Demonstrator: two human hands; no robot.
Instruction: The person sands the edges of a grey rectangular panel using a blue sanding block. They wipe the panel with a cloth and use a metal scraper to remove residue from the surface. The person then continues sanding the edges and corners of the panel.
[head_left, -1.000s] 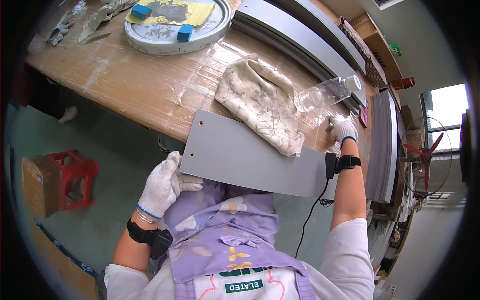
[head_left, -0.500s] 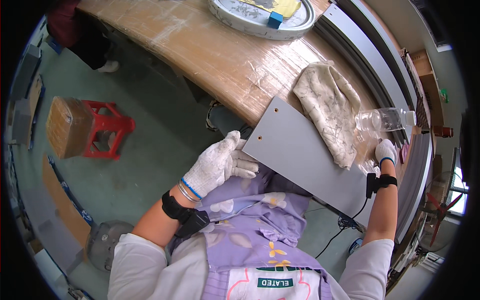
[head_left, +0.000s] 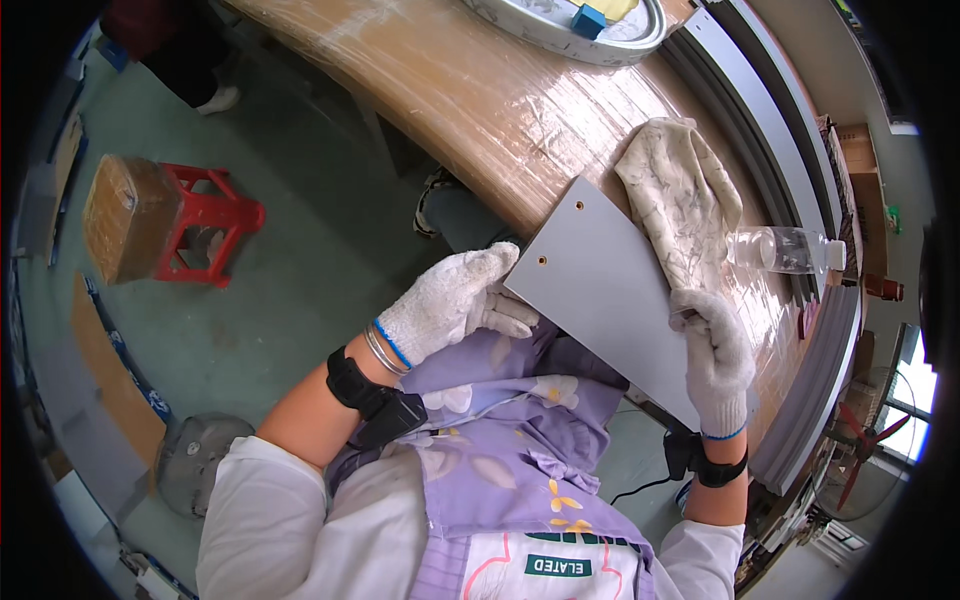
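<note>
A flat grey panel (head_left: pixel 612 288) with two small brass-coloured holes near its far left end lies across the table's near edge. My left hand (head_left: pixel 455 300), in a white knit glove, is at the panel's left corner, thumb and fingers apart on either side of it. A crumpled off-white cloth (head_left: pixel 680 190) with dark smudges lies partly over the panel's far edge. My right hand (head_left: pixel 718 355), also gloved, is closed at the cloth's near end, over the panel; its fingertips are partly hidden.
A clear plastic bottle (head_left: pixel 785 250) lies right of the cloth. Long grey profiles (head_left: pixel 765 110) run along the table's right side. On the film-wrapped table (head_left: pixel 480 110) a round white lid (head_left: pixel 540 35) carries a blue block (head_left: pixel 588 21). A red stool (head_left: pixel 210 225) stands left; a person (head_left: pixel 165 50) is beyond.
My right hand has come from beyond the panel, near the bottle, back to the cloth's near end and closed there. My left hand keeps its pose at the corner. The whole view has shifted slightly.
</note>
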